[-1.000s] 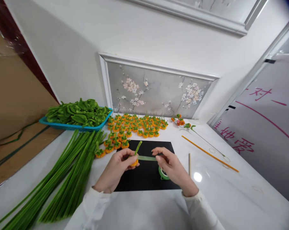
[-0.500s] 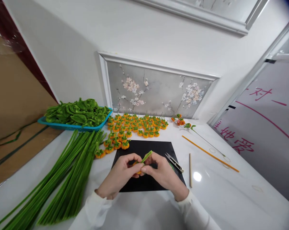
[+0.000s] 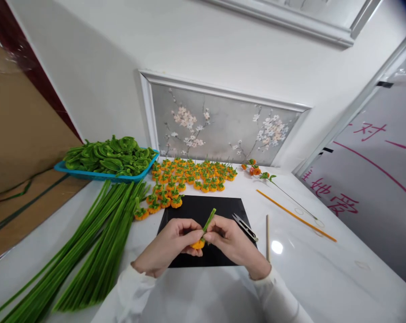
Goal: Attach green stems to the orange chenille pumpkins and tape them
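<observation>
Over the black mat (image 3: 219, 259), my left hand (image 3: 171, 242) is closed on a small orange pipe-cleaner pumpkin (image 3: 198, 244), its fingers round the side and underneath. A green pipe cleaner (image 3: 209, 219) sticks up from the pumpkin's top, tilted to the right. My right hand (image 3: 233, 240) pinches this green piece near its base, thumb and forefinger together. Right beside that hand, thread snips (image 3: 245, 227) lie on the mat's right edge. Many finished-looking orange pumpkins with green tops (image 3: 192, 172) stand in rows behind the mat.
At left lies a bundle of long green pipe cleaners (image 3: 98, 251). Behind it, a blue tray (image 3: 122, 178) holds a heap of green leaf shapes (image 3: 111, 154). On the right are a wooden stick (image 3: 268, 237), an orange pipe cleaner (image 3: 297, 216) and a wire-stemmed orange-fruit spray (image 3: 255, 170).
The green piece now stands more upright, and more of the orange pumpkin shows between my hands. My right hand has shifted slightly; both hands keep their hold.
</observation>
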Demonstrator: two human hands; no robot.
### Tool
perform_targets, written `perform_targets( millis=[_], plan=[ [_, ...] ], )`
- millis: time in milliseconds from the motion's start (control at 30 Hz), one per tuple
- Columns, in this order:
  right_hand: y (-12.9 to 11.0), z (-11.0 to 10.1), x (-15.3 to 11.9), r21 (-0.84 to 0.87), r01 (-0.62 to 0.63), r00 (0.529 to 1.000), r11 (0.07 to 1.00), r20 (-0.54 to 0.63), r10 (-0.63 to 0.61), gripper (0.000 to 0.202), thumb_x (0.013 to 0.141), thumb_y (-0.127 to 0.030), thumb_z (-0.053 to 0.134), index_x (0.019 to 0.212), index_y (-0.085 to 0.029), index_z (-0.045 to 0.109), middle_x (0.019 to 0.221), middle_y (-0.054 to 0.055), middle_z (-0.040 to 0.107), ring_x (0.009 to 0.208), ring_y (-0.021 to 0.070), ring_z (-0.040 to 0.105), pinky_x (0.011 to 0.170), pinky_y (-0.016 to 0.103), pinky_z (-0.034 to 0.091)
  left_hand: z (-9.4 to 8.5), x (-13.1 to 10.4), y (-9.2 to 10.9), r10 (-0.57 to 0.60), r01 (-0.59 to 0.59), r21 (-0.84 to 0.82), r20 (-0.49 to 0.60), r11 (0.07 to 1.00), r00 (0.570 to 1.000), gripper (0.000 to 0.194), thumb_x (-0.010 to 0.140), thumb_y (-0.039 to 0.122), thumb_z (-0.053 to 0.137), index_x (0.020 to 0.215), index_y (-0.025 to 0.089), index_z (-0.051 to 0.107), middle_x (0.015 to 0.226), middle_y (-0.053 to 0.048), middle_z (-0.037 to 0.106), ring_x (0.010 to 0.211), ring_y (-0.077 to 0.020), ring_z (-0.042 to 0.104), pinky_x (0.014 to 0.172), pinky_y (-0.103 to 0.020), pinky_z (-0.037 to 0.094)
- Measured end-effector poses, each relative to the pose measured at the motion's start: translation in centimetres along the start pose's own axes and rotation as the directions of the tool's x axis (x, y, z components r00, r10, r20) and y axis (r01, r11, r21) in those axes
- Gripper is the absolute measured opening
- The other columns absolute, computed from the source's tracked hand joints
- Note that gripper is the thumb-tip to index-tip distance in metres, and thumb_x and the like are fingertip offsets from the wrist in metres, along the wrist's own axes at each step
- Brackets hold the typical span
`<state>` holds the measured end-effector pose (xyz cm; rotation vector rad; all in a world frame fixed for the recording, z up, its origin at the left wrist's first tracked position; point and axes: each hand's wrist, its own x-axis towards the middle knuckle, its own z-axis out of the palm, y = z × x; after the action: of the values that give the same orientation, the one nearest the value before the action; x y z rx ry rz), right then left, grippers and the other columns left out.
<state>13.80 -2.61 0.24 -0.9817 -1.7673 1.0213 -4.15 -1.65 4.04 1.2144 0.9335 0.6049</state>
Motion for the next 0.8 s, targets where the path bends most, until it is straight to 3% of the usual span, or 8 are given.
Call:
perform_targets(
  millis=[167, 300, 467, 533, 633, 700, 800],
  plan=[
    [0.4, 0.1, 0.0, 0.136, -0.042, 0.999, 0.990, -0.028, 0.046, 0.016, 0.080, -0.027, 0.066, 0.093, -0.020, 0.061, 0.077, -0.001, 0.059, 0.065, 0.0103, 0.053, 0.058, 0.021, 0.042, 0.1, -0.2, 0.0, 0.033, -0.032, -0.014, 0.036, 0.999, 0.999, 0.036, 0.076, 0.047, 0.065, 0.070, 0.012, 0.060, 0.064, 0.002, 0.057, 0.056, -0.0095, 0.058, 0.056, -0.022, 0.047],
    [-0.2, 0.0, -0.1, -0.027, 0.054, 0.995, 0.998, -0.084, -0.056, 0.008, 0.081, -0.021, 0.063, 0.085, -0.019, 0.069, 0.078, 0.001, 0.059, 0.065, 0.0111, 0.055, 0.058, 0.023, 0.043, 0.0, -0.1, -0.2, 0.036, -0.034, -0.042, 0.039, 0.999, 0.999, 0.034, 0.076, 0.049, 0.064, 0.081, 0.016, 0.057, 0.066, 0.003, 0.058, 0.055, -0.0090, 0.058, 0.055, -0.021, 0.046],
    [-0.9, 0.0, -0.1, -0.136, 0.081, 0.991, 0.987, -0.095, -0.095, 0.013, 0.084, -0.014, 0.057, 0.081, -0.020, 0.069, 0.079, 0.001, 0.059, 0.069, 0.0127, 0.058, 0.064, 0.025, 0.046, 0.1, 0.3, -0.7, 0.065, -0.065, 0.001, 0.031, 0.998, 0.997, 0.038, 0.082, 0.050, 0.055, 0.105, 0.021, 0.046, 0.059, 0.004, 0.059, 0.049, -0.0109, 0.057, 0.050, -0.022, 0.045],
    [-0.9, 0.1, 0.0, -0.160, 0.102, 0.984, 0.982, -0.129, -0.123, 0.014, 0.084, -0.014, 0.055, 0.079, -0.020, 0.066, 0.077, 0.001, 0.059, 0.069, 0.0133, 0.058, 0.065, 0.025, 0.046, 0.2, 0.4, -1.0, 0.122, -0.122, 0.062, 0.005, 0.991, 0.993, 0.038, 0.083, 0.046, 0.055, 0.110, 0.022, 0.042, 0.074, 0.001, 0.063, 0.052, -0.0108, 0.058, 0.050, -0.022, 0.045],
    [-0.5, 0.3, 0.0, -0.121, 0.141, 0.964, 0.983, -0.211, -0.164, 0.011, 0.085, -0.015, 0.054, 0.080, -0.020, 0.063, 0.080, 0.002, 0.057, 0.071, 0.0139, 0.057, 0.063, 0.025, 0.046, 0.6, 0.6, -1.5, 0.265, -0.245, 0.235, -0.055, 0.940, 0.963, 0.048, 0.071, 0.030, 0.070, 0.110, 0.025, 0.043, 0.105, -0.004, 0.059, 0.065, -0.0117, 0.060, 0.057, -0.024, 0.049],
    [-0.1, 0.5, 0.0, -0.055, 0.139, 0.959, 0.989, -0.241, -0.148, 0.009, 0.086, -0.018, 0.054, 0.081, -0.020, 0.061, 0.086, 0.003, 0.056, 0.069, 0.0129, 0.056, 0.060, 0.024, 0.046, 0.8, 0.7, -1.7, 0.365, -0.311, 0.358, -0.091, 0.880, 0.927, 0.048, 0.066, 0.021, 0.073, 0.107, 0.024, 0.048, 0.103, -0.003, 0.058, 0.074, -0.0142, 0.060, 0.065, -0.026, 0.050],
    [0.2, 0.8, 0.0, -0.016, 0.066, 0.966, 0.998, -0.250, -0.068, 0.008, 0.087, -0.022, 0.052, 0.082, -0.019, 0.059, 0.081, 0.002, 0.055, 0.061, 0.0114, 0.054, 0.055, 0.023, 0.045, 1.1, 0.9, -1.7, 0.457, -0.370, 0.437, -0.109, 0.820, 0.883, 0.027, 0.073, 0.020, 0.066, 0.097, 0.022, 0.053, 0.090, -0.001, 0.058, 0.080, -0.0163, 0.059, 0.072, -0.028, 0.051]
  ],
)
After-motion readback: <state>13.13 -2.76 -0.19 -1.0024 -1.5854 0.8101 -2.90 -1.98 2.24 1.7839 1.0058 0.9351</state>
